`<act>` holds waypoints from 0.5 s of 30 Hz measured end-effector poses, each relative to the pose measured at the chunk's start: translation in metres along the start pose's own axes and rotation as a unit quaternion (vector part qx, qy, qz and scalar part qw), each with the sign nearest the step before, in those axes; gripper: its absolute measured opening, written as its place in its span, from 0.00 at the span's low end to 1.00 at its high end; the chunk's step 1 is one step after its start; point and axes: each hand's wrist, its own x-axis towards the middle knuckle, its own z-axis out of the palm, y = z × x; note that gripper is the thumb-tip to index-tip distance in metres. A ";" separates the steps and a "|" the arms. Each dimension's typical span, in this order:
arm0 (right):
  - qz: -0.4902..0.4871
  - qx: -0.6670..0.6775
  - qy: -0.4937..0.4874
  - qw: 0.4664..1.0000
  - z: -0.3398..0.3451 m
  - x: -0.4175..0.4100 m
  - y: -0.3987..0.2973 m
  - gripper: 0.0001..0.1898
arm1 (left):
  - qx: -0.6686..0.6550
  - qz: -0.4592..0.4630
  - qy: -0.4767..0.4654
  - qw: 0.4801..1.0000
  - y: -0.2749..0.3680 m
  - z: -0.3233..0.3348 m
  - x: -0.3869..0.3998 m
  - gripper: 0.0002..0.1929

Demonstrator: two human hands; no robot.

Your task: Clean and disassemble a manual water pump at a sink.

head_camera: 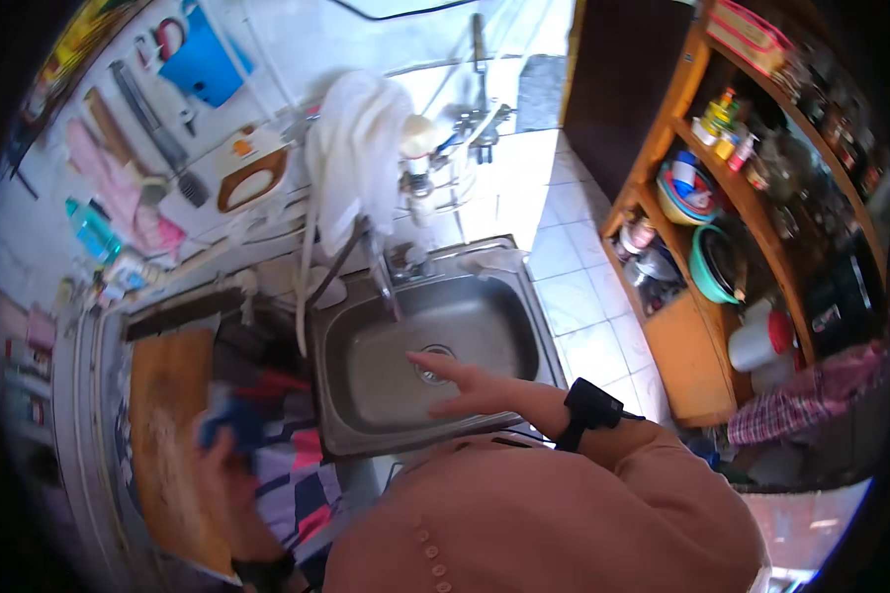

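My right hand (469,388) hangs over the stainless steel sink (374,378), its fingers spread and nothing in them. Beneath its index finger lies the drain strainer (432,370). The metal faucet (380,278) reaches over the basin from the back edge. On the other side, my left hand (224,467) is blurred and grips a blue cloth (231,424), which may be a sponge. It is beside the wooden cutting board (167,415). A patterned cloth (293,474) in grey, navy and pink lies to the right of that hand.
A white towel (360,148) hangs behind the faucet. Wall hooks hold a blue holder (208,63) and utensils. A green bottle (93,230) stands at the left ledge. To the right rises a wooden shelf (682,356) with bowls and bottles, beyond a tiled floor (593,296).
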 end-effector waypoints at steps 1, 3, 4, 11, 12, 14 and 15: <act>-0.093 -0.043 0.016 0.995 0.005 0.008 -0.008 0.41 | -0.009 -0.023 -0.058 0.998 -0.012 0.021 -0.004 0.18; -0.119 -0.058 -0.016 0.991 0.019 0.023 -0.022 0.43 | 0.009 -0.077 -0.145 0.986 -0.032 0.056 -0.017 0.18; -0.089 -0.024 -0.064 0.994 0.025 0.026 -0.025 0.39 | 0.033 -0.099 -0.168 0.980 -0.039 0.070 -0.021 0.17; 0.117 0.141 -0.178 0.967 -0.017 0.017 -0.019 0.24 | 0.057 -0.224 -0.104 0.967 -0.062 0.049 -0.027 0.12; 0.120 0.186 -0.175 0.959 -0.022 0.017 -0.017 0.20 | 0.050 -0.239 -0.093 0.965 -0.067 0.043 -0.024 0.09; 0.105 0.134 -0.159 0.973 -0.031 0.027 -0.020 0.19 | 0.036 -0.217 -0.087 0.972 -0.075 0.036 -0.019 0.09; 0.090 0.081 -0.133 0.984 -0.038 0.033 -0.021 0.17 | 0.023 -0.199 -0.090 0.976 -0.077 0.036 -0.014 0.09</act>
